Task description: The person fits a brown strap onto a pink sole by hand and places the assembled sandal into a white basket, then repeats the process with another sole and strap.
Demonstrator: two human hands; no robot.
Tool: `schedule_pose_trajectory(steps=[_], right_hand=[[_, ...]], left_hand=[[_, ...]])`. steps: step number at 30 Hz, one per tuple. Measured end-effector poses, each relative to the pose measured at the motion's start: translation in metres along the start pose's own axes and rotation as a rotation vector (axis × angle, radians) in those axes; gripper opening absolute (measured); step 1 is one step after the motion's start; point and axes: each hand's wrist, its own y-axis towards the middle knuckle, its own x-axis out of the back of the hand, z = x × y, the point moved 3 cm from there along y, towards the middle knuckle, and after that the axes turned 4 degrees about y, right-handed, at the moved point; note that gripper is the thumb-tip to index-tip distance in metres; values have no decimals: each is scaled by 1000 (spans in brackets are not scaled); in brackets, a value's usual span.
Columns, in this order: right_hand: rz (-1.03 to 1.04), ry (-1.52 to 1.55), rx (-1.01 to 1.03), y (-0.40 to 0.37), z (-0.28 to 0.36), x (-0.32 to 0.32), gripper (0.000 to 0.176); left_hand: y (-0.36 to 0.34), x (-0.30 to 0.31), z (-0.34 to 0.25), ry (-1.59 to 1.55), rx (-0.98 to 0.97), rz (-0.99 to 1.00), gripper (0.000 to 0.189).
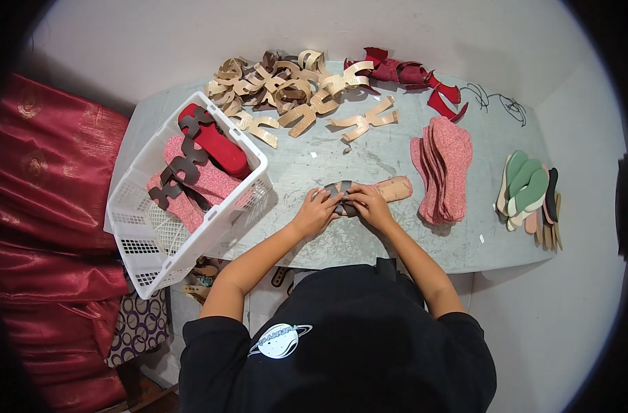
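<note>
A shoe sole [394, 188] lies on the table in front of me, tan on its upward face with a pink speckled edge. A dark brown strap [346, 186] wraps across its left end. My left hand [315, 212] has its fingers closed on the strap from the left side. From the right, my right hand [370, 206] pinches at the same strap, its fingertips close to those of the left. The fingers partly hide the strap and the end of the sole beneath.
A white plastic basket [224, 201] with pink and red soles and dark straps stands at left. Beige cut straps [307, 110] and dark red pieces [403, 72] lie at the back. Pink soles [451, 165] and green insoles [527, 182] are at right on the grey table [376, 155].
</note>
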Motion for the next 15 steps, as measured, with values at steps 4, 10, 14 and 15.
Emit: schedule_pose_trajectory(steps=[4, 10, 14, 15], right_hand=[[-102, -3, -13, -3, -9, -7, 15], [-127, 171, -140, 1, -15, -10, 23], [-125, 197, -137, 7, -33, -15, 35], [-123, 198, -137, 10, -29, -13, 35]], left_hand=[[-3, -2, 1, -85, 81, 14, 39], [-4, 2, -2, -116, 152, -19, 39], [-6, -3, -1, -139, 151, -12, 40], [-6, -3, -1, -156, 162, -37, 40]])
